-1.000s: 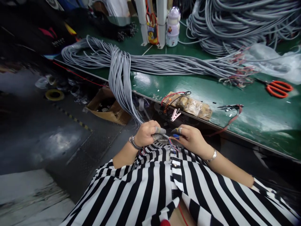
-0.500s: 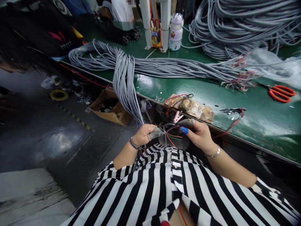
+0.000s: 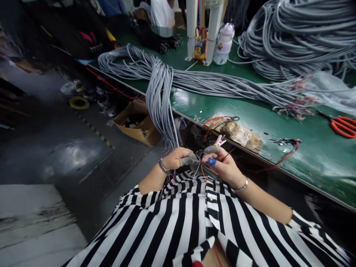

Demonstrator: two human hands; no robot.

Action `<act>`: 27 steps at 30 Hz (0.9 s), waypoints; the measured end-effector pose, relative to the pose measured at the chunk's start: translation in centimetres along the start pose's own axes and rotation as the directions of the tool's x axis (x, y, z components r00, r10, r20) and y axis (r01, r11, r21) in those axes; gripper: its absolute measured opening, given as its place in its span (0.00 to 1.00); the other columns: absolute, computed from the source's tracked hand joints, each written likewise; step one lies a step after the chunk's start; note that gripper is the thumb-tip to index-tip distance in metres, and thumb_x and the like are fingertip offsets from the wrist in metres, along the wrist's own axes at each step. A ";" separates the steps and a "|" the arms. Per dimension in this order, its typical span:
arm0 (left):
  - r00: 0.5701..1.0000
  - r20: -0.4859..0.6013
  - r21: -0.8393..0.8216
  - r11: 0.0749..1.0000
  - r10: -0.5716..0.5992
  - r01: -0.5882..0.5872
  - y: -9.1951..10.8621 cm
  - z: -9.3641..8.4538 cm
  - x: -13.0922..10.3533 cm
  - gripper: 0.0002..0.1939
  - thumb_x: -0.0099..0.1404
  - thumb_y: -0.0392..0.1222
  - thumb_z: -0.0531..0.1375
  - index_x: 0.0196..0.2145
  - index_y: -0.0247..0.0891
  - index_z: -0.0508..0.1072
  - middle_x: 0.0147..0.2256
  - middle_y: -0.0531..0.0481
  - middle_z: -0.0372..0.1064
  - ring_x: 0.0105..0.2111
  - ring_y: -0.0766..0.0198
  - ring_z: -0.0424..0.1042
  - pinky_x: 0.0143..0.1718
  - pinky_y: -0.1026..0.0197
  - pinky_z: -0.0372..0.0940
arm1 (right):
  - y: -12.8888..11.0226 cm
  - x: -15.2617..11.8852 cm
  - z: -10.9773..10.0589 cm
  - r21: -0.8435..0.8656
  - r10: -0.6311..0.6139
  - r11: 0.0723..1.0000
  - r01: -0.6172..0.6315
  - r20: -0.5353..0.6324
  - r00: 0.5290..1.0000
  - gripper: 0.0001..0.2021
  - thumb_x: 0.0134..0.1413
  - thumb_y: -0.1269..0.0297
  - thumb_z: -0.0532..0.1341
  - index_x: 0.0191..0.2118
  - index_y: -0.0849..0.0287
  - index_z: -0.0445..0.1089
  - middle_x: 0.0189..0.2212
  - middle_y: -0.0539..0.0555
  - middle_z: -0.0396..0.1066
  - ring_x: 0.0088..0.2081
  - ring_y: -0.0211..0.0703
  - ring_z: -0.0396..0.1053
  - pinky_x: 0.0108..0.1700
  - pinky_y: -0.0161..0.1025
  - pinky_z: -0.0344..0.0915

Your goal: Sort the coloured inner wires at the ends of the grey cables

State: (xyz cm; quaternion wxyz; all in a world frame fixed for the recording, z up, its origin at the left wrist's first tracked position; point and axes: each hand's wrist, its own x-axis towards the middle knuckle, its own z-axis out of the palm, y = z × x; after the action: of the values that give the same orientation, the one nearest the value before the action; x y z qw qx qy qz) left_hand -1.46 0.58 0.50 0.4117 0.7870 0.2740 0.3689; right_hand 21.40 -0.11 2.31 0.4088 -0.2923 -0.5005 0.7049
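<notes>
My left hand (image 3: 179,158) pinches the end of a grey cable, finger covers on its thumb and forefinger. Thin coloured wires (image 3: 204,170), orange, green and white among them, fan out from that end. Close beside it, my right hand (image 3: 224,167) is closed on the wires at the fan's upper side; a blue wrap is on its thumb and a grey cover on a finger. Exactly which wires it grips is hidden. The grey cable bundle (image 3: 160,92) hangs over the bench edge down to my left hand. Just above my right hand is a pink clip (image 3: 220,140).
On the green bench (image 3: 314,163) lie a taped wooden block (image 3: 241,135), small snips (image 3: 286,141), orange-handled scissors (image 3: 343,126) and a large cable coil (image 3: 300,37). A bottle (image 3: 224,44) stands behind. Below left is an open cardboard box (image 3: 139,124). Another person (image 3: 162,13) is at the back.
My right hand has moved left and slightly down, closer to my left hand, and now grips nearer the cable end. The loose wires point more downward. The whole view has shifted.
</notes>
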 end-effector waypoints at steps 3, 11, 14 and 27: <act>1.000 0.022 -0.022 1.000 0.008 -0.008 0.0 0.0 0.1 0.25 0.67 0.59 0.53 0.30 0.35 0.76 0.26 0.45 0.72 0.27 0.64 0.71 0.31 0.63 0.66 | -0.5 0.2 -0.1 -0.253 -0.161 0.947 0.196 0.150 0.975 0.09 0.58 0.58 0.62 0.43 0.53 0.73 0.34 0.54 0.78 0.35 0.44 0.75 0.40 0.43 0.72; 0.998 0.061 -0.061 0.998 -0.015 0.019 -0.1 -0.3 0.3 0.29 0.66 0.63 0.53 0.23 0.35 0.72 0.21 0.47 0.69 0.23 0.66 0.68 0.27 0.64 0.64 | 0.3 0.8 -0.4 -0.671 -0.376 0.409 0.618 0.493 0.784 0.13 0.60 0.67 0.55 0.44 0.52 0.76 0.34 0.56 0.79 0.29 0.43 0.71 0.33 0.40 0.70; 0.995 0.081 -0.087 0.994 -0.052 0.059 -0.1 -0.4 0.2 0.26 0.64 0.61 0.57 0.26 0.34 0.75 0.23 0.45 0.72 0.24 0.65 0.71 0.29 0.65 0.67 | 0.7 0.5 -1.0 -0.673 -0.436 0.325 0.664 0.517 0.737 0.13 0.60 0.69 0.55 0.46 0.53 0.75 0.38 0.57 0.79 0.30 0.43 0.72 0.33 0.40 0.69; 0.997 0.035 -0.086 0.994 -0.068 0.071 0.8 0.2 0.2 0.17 0.60 0.49 0.66 0.37 0.31 0.76 0.26 0.45 0.75 0.24 0.67 0.73 0.27 0.69 0.65 | 0.0 -0.6 -3.4 -0.389 -0.056 0.905 0.173 0.296 0.954 0.12 0.62 0.55 0.60 0.43 0.58 0.72 0.30 0.53 0.75 0.28 0.38 0.71 0.31 0.34 0.68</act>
State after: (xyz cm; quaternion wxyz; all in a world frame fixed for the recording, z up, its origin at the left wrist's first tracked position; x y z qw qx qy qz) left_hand -1.08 0.27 1.14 0.4623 0.7642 0.2782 0.3534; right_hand 24.54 0.94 1.16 0.3050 -0.2397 -0.7060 0.5925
